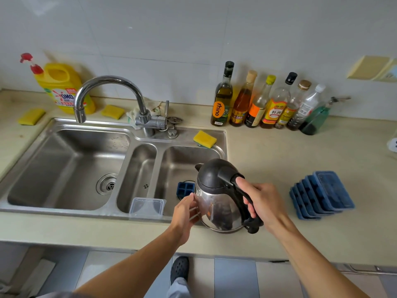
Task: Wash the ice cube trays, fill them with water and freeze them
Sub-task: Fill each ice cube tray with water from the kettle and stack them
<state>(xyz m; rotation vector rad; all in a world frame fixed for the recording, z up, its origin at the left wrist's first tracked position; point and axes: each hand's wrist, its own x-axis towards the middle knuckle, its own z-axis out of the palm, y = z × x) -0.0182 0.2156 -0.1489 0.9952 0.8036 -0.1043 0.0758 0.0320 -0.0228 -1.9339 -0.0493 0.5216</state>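
Observation:
My right hand (261,202) grips the black handle of a steel kettle (217,207) with a black lid, held over the front right corner of the sink. Against the kettle's left side rests my left hand (184,214), fingers straight. A blue ice cube tray (185,189) lies in the right sink basin (178,160), partly hidden behind the kettle. A stack of several blue ice cube trays (322,195) leans on the counter to the right. A clear plastic lid (147,207) leans at the sink's front rim.
The faucet (107,91) arches over the large left basin (64,168). Yellow sponges (205,138) lie around the sink, beside a yellow detergent jug (64,87). A row of bottles (264,102) stands along the back wall.

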